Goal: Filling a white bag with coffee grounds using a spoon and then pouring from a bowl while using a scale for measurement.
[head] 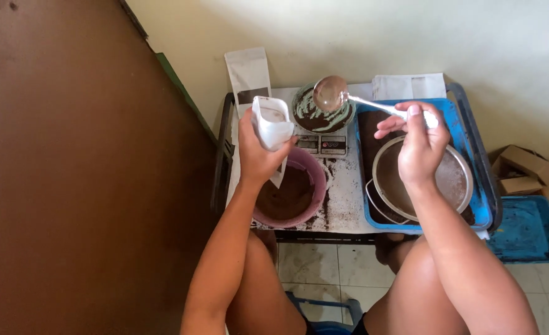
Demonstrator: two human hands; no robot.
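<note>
My left hand (257, 154) holds a small white pouch (271, 123) upright with its mouth open, above a pink bowl (315, 170) that contains brown powder. My right hand (420, 146) grips the handle of a metal ladle (331, 93). The ladle's bowl hovers over a green and white bowl of brown powder (311, 115) that rests on a small scale (322, 144). Under my right hand, a round metal sieve (457, 180) lies in a blue tray (473, 149) with brown powder in it.
The low table (346, 198) is strewn with spilled brown powder. More white pouches (249, 74) lean against the wall behind. A blue lid (526, 232) and a cardboard box (522, 167) sit on the floor at right. A brown door is at left.
</note>
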